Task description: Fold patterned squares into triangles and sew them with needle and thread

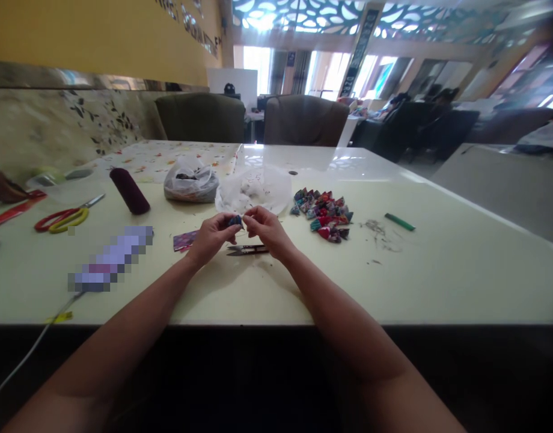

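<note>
My left hand (212, 236) pinches a small dark blue fabric piece (234, 221) just above the pale table (439, 282). My right hand (265, 226) meets it from the right, fingers pinched close to the same piece; what they hold is too small to make out. Small thread snips (248, 249) lie on the table directly under my hands. A patterned fabric scrap (184, 241) lies beside my left wrist. A heap of several colourful folded fabric pieces (323, 214) sits to the right of my right hand.
Two plastic bags (192, 182) (253, 189) lie behind my hands. A dark maroon spool (129, 190), red and yellow scissors (62, 219) and a blurred-out object (110, 258) are at the left. A green stick (399, 222) and thread clippings (376, 230) lie at the right. Chairs (303, 120) stand beyond.
</note>
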`<move>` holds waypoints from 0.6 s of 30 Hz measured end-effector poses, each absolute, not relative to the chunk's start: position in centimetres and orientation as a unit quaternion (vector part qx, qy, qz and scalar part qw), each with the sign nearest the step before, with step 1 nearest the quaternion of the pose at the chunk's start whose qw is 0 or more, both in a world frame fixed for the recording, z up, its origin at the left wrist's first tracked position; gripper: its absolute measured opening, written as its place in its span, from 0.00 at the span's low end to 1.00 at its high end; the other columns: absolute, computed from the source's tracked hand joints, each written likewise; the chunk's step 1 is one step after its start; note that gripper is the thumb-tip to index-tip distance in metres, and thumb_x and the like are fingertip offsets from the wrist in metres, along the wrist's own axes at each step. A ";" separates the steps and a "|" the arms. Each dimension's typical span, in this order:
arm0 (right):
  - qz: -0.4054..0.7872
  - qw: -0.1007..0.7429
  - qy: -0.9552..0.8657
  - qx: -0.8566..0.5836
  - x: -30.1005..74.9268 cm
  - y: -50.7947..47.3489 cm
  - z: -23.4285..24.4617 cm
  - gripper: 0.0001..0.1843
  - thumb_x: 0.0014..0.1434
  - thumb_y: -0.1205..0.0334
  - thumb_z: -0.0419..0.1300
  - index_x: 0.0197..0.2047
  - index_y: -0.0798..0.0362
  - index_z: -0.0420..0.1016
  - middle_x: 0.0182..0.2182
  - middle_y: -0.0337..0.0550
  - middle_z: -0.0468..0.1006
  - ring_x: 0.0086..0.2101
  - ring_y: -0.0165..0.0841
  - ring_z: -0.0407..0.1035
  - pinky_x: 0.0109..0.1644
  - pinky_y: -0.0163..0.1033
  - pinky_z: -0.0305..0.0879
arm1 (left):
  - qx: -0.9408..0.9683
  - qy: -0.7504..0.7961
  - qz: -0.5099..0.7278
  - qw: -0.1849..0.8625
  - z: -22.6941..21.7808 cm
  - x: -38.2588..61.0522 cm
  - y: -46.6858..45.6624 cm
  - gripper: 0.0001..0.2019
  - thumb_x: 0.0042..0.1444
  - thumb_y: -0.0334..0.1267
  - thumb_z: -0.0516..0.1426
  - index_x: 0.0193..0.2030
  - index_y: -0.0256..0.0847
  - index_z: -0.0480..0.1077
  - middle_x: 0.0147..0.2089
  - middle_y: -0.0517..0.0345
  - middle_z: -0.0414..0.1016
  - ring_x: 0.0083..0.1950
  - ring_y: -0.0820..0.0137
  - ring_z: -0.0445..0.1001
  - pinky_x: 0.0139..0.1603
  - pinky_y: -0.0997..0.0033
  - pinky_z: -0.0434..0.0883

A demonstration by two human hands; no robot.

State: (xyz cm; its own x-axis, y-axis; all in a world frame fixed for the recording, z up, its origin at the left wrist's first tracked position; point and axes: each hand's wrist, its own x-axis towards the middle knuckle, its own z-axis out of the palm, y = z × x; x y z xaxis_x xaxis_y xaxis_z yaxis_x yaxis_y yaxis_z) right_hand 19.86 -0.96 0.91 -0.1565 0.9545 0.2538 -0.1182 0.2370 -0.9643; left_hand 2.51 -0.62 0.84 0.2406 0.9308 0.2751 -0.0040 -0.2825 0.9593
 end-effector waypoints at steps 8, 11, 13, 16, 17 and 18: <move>0.452 0.565 -0.597 -0.346 20.3 0.1 0.6 0.08 0.50 0.59 0.64 0.27 0.53 0.69 0.21 0.33 0.70 0.24 0.26 0.64 0.31 0.34 0.62 | 0.653 0.371 0.443 0.489 0.5 2.6 -0.7 0.25 0.52 0.48 0.66 0.53 0.37 0.72 0.35 0.60 0.72 0.26 0.76 0.70 0.28 0.71 0.75; 0.417 0.592 -0.550 -0.416 22.2 1.4 1.1 0.06 0.52 0.61 0.61 0.28 0.53 0.69 0.21 0.33 0.69 0.23 0.26 0.64 0.30 0.33 0.62 | 0.622 0.399 0.464 0.488 0.6 2.2 -0.3 0.30 0.53 0.50 0.65 0.59 0.39 0.68 0.36 0.62 0.68 0.27 0.76 0.70 0.26 0.71 0.75; 0.334 0.559 -0.556 -0.516 24.1 2.3 1.6 0.05 0.55 0.62 0.59 0.29 0.54 0.70 0.22 0.35 0.70 0.24 0.26 0.64 0.30 0.33 0.62 | 0.620 0.419 0.473 0.466 0.5 1.8 0.1 0.29 0.52 0.50 0.65 0.57 0.38 0.70 0.35 0.63 0.68 0.25 0.78 0.68 0.25 0.72 0.74; 0.192 0.452 -0.576 -0.653 27.3 3.1 2.2 0.05 0.55 0.67 0.58 0.28 0.55 0.72 0.25 0.39 0.74 0.28 0.30 0.69 0.33 0.34 0.63 | 0.624 0.442 0.477 0.433 0.2 1.1 0.8 0.27 0.51 0.49 0.66 0.55 0.37 0.72 0.34 0.64 0.68 0.23 0.78 0.68 0.25 0.73 0.73; 0.166 0.422 -0.575 -0.681 28.4 3.3 2.3 0.05 0.53 0.70 0.58 0.27 0.56 0.73 0.26 0.41 0.76 0.30 0.32 0.70 0.35 0.35 0.63 | 0.625 0.448 0.477 0.426 0.0 0.9 1.0 0.26 0.51 0.49 0.65 0.54 0.38 0.72 0.34 0.64 0.68 0.23 0.78 0.68 0.25 0.74 0.72; 0.151 0.402 -0.570 -0.701 29.3 3.3 2.3 0.06 0.52 0.72 0.59 0.25 0.56 0.74 0.27 0.44 0.77 0.32 0.34 0.71 0.37 0.37 0.64 | 0.626 0.452 0.476 0.421 -0.1 0.8 1.1 0.26 0.51 0.49 0.65 0.54 0.38 0.73 0.34 0.64 0.68 0.23 0.78 0.69 0.25 0.74 0.72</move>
